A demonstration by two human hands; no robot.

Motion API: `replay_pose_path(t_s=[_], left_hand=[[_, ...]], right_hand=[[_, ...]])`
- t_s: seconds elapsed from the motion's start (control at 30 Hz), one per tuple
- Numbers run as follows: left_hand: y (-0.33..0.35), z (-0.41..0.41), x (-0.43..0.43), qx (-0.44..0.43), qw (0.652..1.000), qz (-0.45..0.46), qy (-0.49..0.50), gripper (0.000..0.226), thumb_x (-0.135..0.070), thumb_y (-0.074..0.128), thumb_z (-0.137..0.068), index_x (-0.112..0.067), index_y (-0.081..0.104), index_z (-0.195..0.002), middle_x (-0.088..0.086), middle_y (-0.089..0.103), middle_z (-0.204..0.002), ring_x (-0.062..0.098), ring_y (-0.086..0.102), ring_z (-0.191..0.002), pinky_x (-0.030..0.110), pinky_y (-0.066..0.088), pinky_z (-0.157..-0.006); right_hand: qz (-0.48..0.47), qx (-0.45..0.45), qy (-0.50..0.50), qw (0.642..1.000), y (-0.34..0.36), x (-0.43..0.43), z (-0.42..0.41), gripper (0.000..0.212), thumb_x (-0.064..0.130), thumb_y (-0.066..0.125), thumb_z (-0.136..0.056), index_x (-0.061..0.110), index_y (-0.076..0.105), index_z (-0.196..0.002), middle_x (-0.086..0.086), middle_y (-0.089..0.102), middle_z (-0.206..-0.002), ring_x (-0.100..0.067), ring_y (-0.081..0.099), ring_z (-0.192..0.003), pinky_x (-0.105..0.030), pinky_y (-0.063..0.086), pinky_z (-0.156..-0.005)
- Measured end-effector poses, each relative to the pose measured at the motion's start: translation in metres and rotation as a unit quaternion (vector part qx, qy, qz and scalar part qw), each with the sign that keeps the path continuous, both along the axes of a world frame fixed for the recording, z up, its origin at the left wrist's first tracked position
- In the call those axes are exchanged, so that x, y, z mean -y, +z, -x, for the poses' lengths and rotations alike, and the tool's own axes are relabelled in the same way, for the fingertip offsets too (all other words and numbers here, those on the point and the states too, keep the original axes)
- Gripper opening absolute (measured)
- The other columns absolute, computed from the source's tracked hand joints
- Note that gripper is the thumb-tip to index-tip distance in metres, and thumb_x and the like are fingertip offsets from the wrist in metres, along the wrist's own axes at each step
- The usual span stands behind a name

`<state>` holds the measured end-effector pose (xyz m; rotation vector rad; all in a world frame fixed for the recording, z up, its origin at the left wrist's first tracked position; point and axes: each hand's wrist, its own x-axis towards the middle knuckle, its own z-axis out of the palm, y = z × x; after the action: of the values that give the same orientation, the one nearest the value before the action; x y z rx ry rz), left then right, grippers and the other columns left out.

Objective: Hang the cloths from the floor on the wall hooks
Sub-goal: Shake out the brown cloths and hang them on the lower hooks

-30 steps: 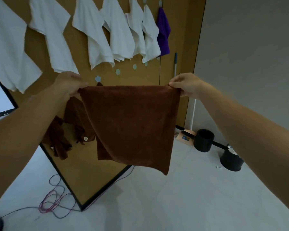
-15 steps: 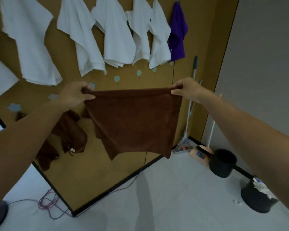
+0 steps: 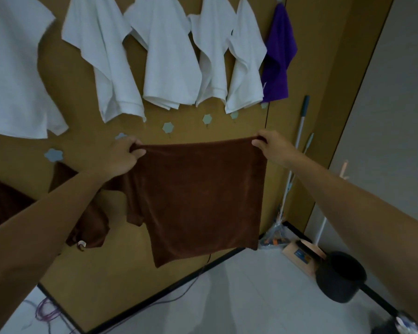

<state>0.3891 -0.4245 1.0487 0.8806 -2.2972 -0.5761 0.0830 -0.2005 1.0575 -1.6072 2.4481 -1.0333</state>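
A brown cloth (image 3: 198, 196) hangs spread out in front of the tan wall panel (image 3: 135, 256). My left hand (image 3: 123, 157) grips its top left corner and my right hand (image 3: 270, 147) pinches its top right corner, so the top edge is stretched level. Just above that edge, pale flower-shaped hooks (image 3: 168, 128) stand bare on the panel. Higher up hang several white cloths (image 3: 169, 61) and a purple cloth (image 3: 276, 59). Two more brown cloths (image 3: 92, 222) hang at the lower left, partly behind my left arm.
Mop and broom handles (image 3: 299, 131) lean in the corner at right. On the pale floor stand a black bucket (image 3: 340, 276) and a small cardboard box (image 3: 299, 255). Purple cables (image 3: 46, 312) lie on the floor at the lower left.
My view has come closer to the wall and tilted up. Both hands have carried the spread brown cloth toward the bare hooks, still holding the same corners.
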Motion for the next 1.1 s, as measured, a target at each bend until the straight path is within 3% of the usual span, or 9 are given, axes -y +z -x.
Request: replay_pose_path(t_s=[0.1,0.23,0.33,0.5,0.6,0.7,0.77,0.93,1.1], left_hand=[[-0.011,0.024,0.027,0.003,1.0,0.022,-0.022,0.01,-0.003,0.054,-0.094,-0.013,0.052,-0.097,0.002,0.057,-0.103,0.02,0.054,-0.104,0.029,0.036,-0.086],[-0.015,0.05,0.057,0.036,0.992,0.052,-0.105,0.049,0.008,0.046,-0.093,-0.04,0.053,-0.091,-0.02,0.059,-0.099,0.01,0.056,-0.101,0.03,0.041,-0.091],[-0.016,0.065,0.069,0.094,0.988,0.011,-0.12,0.066,0.007,0.039,-0.097,-0.052,0.064,-0.08,-0.026,0.06,-0.098,-0.003,0.058,-0.094,0.007,0.039,-0.085],[-0.024,0.091,0.083,0.123,0.986,-0.067,-0.094,0.053,0.002,0.036,-0.1,-0.04,0.068,-0.092,-0.027,0.055,-0.106,-0.01,0.053,-0.093,-0.003,0.038,-0.081],[-0.033,0.103,0.09,0.113,0.989,-0.091,-0.031,0.034,-0.01,0.05,-0.097,-0.035,0.072,-0.091,-0.015,0.063,-0.108,0.008,0.06,-0.098,0.02,0.047,-0.091],[-0.043,0.12,0.091,0.102,0.99,-0.094,0.014,0.004,-0.026,0.068,-0.089,-0.022,0.07,-0.087,-0.015,0.061,-0.102,0.003,0.054,-0.098,0.017,0.037,-0.084],[-0.048,0.134,0.093,0.091,0.992,-0.074,0.039,0.016,-0.028,0.074,-0.083,-0.015,0.065,-0.083,-0.014,0.059,-0.094,0.002,0.052,-0.091,0.02,0.036,-0.08],[-0.045,0.156,0.091,0.131,0.991,-0.019,0.036,0.011,-0.017,0.064,-0.091,-0.02,0.057,-0.083,-0.008,0.057,-0.091,0.0,0.052,-0.081,0.023,0.037,-0.074],[-0.042,0.162,0.095,0.203,0.977,-0.057,0.033,0.039,-0.004,0.044,-0.099,-0.033,0.066,-0.111,-0.015,0.052,-0.125,0.003,0.048,-0.112,0.019,0.034,-0.098]], right_hand=[[0.021,0.017,0.01,1.0,-0.007,0.026,0.018,0.01,0.016,0.05,-0.101,0.017,0.053,-0.092,0.009,0.055,-0.084,-0.007,0.053,-0.079,-0.02,0.039,-0.066],[0.078,0.022,0.045,0.996,-0.024,0.063,0.047,0.038,0.004,0.052,-0.096,0.041,0.047,-0.088,0.02,0.057,-0.099,-0.013,0.057,-0.1,-0.028,0.045,-0.09],[0.071,0.011,0.078,0.994,-0.033,0.084,0.065,0.043,-0.002,0.042,-0.098,0.039,0.05,-0.089,0.02,0.057,-0.098,-0.012,0.057,-0.098,-0.024,0.043,-0.09],[0.045,0.089,0.147,0.984,-0.046,0.121,0.097,0.043,-0.013,0.032,-0.097,0.012,0.066,-0.088,0.007,0.059,-0.094,0.001,0.059,-0.082,-0.004,0.04,-0.076],[0.005,0.072,0.171,0.983,-0.05,0.151,0.114,0.048,-0.008,0.032,-0.097,0.017,0.072,-0.091,0.005,0.053,-0.098,-0.002,0.053,-0.088,-0.001,0.038,-0.074],[-0.025,0.058,0.187,0.98,-0.054,0.176,0.132,0.026,0.016,0.051,-0.098,0.03,0.072,-0.093,0.006,0.05,-0.099,-0.003,0.049,-0.091,-0.008,0.037,-0.075],[-0.041,0.017,0.212,0.976,-0.056,0.191,0.144,0.004,0.03,0.067,-0.09,0.031,0.069,-0.092,0.005,0.05,-0.096,-0.005,0.049,-0.09,-0.016,0.037,-0.077],[-0.045,-0.064,0.313,0.946,-0.06,0.23,0.163,0.011,0.021,0.059,-0.096,0.029,0.066,-0.1,0.016,0.043,-0.091,0.001,0.045,-0.082,-0.014,0.032,-0.071],[-0.04,-0.038,0.388,0.92,-0.065,0.255,0.161,0.028,0.014,0.044,-0.103,0.028,0.066,-0.111,0.022,0.056,-0.108,0.01,0.051,-0.09,-0.005,0.036,-0.077]])
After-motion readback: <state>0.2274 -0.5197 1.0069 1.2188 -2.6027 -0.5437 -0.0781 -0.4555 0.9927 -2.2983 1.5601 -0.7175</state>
